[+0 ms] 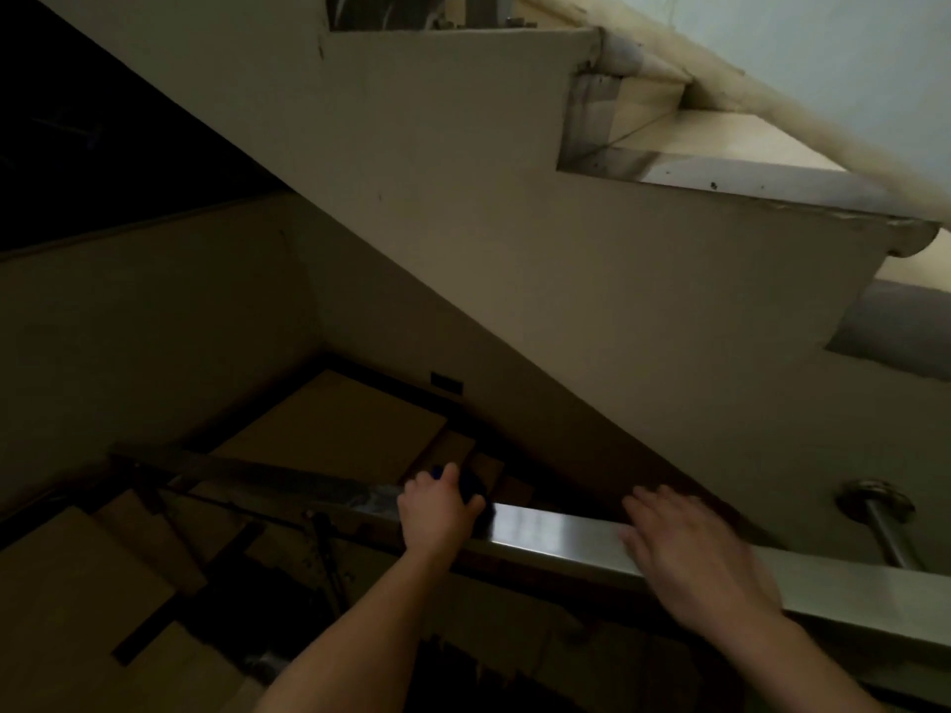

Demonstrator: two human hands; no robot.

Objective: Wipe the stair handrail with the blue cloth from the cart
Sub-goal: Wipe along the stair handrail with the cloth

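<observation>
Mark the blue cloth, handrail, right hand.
blue cloth [472,487]: head view, exposed dark fold
handrail [556,532]: head view, shiny top face
right hand [692,553]: head view, back of hand

On my feed I count two hands: one left hand [437,512] and one right hand [694,553]. There is one steel handrail [556,537] and one blue cloth [471,486]. One round wall bracket [875,499] shows, and one small dark plate [446,383] lower on the wall. On the upper flight I make out three steps [720,141] cut into its side. The lower steps [77,584] and the posts under the rail are too dim to count.
</observation>
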